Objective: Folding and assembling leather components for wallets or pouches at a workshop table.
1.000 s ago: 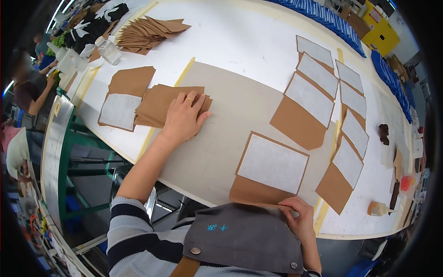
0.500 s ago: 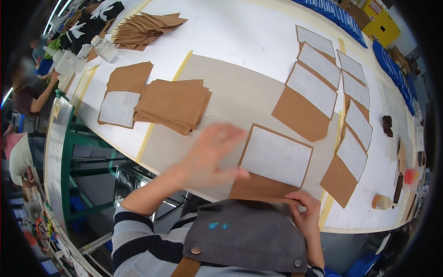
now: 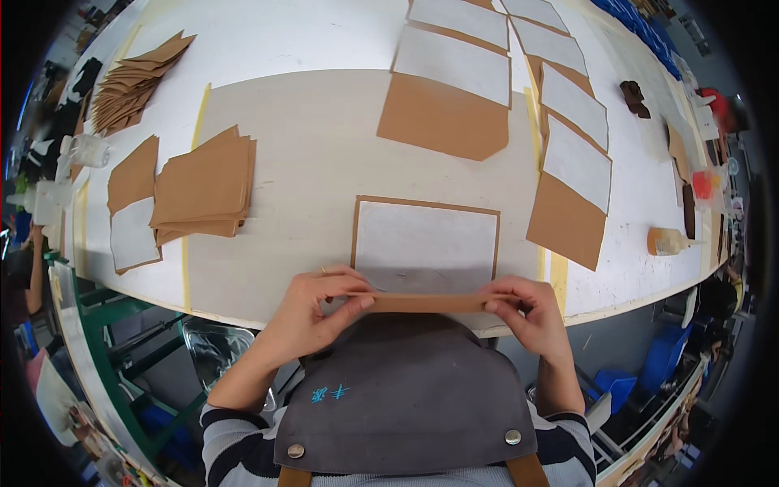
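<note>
A brown leather-like sheet point(image 3: 430, 303) with a white backing panel point(image 3: 426, 243) lies at the table's near edge, in front of my apron. Its near end is bent up into a narrow strip between my hands. At the left end of that strip, the thumb and fingers of my left hand point(image 3: 324, 312) pinch the edge. My right hand point(image 3: 529, 315) pinches the opposite end in the same way. The far part of the sheet rests flat on a grey mat point(image 3: 300, 146).
Overlapping brown sheets with white panels run in two columns, one far ahead point(image 3: 446, 114) and one to the right point(image 3: 568, 219). On the left stand a brown stack point(image 3: 203, 187) and a fanned pile point(image 3: 138, 85). An amber squeeze bottle point(image 3: 667, 241) lies at the right edge.
My left hand has come down from above the sheet and now pinches its near edge. That edge is raised between both hands. The whole view has turned, shifting the table.
</note>
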The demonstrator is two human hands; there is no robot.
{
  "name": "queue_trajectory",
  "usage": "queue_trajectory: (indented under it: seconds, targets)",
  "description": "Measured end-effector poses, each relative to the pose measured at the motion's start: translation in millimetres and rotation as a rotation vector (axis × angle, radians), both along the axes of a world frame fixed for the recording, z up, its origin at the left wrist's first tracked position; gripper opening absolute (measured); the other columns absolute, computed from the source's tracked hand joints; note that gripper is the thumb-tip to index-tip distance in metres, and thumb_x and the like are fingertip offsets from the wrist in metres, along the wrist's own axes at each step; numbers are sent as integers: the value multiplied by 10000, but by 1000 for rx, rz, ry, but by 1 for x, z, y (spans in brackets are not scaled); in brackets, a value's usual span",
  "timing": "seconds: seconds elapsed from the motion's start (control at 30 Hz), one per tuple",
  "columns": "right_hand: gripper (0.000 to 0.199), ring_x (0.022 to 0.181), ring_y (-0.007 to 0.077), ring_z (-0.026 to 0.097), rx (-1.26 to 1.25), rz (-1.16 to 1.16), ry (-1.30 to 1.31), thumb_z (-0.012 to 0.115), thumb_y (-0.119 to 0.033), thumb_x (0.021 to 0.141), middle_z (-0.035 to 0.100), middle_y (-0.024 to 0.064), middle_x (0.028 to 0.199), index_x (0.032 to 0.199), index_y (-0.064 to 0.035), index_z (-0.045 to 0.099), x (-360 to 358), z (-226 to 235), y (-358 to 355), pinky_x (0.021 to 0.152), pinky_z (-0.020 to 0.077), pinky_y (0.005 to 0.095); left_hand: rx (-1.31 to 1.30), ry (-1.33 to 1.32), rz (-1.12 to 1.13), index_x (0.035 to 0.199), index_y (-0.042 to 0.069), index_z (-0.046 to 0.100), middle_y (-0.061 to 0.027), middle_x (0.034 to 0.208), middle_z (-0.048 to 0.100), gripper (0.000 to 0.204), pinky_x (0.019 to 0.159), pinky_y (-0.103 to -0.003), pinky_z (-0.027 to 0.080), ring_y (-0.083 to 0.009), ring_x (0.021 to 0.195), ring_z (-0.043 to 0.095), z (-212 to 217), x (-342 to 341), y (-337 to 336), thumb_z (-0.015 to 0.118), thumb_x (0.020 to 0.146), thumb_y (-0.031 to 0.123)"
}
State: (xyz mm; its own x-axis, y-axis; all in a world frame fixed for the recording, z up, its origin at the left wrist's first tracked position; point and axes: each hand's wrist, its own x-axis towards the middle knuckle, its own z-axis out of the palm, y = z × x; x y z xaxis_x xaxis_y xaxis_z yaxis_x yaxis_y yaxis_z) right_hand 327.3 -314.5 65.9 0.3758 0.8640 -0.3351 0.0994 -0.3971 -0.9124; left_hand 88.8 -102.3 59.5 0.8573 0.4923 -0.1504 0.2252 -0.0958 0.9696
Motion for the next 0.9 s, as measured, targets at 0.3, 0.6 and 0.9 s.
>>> queue_trajectory:
  seconds: [0.3, 0.6, 0.9]
  targets:
    - [444, 667, 117, 625, 134, -235, -459, 711, -1, 887, 623, 59, 789, 1300, -52, 557, 8, -28, 32, 601, 494, 233, 92, 26, 372, 1112, -2, 647, 5, 815, 642, 205, 614, -197, 433, -43, 699, 568, -22, 40, 6, 693, 913, 16]
    - [209, 655, 120, 663, 122, -244, -600, 755, -22, 861, 672, 60, 810, 1037, -32, 642, 13, -41, 33, 581, 522, 241, 290, 98, 354, 1027, 17, 665, -12, 814, 663, 136, 585, -201, 465, -44, 691, 600, -33, 37, 9, 705, 898, 0]
    - [142, 582, 88, 614, 60, -257, -553, 769, -30, 852, 671, 46, 807, 953, -32, 669, 19, -37, 44, 516, 477, 216, 314, 105, 367, 993, 40, 723, -43, 818, 668, 141, 570, -218, 489, -78, 669, 629, -30, 41, 13, 699, 871, -26]
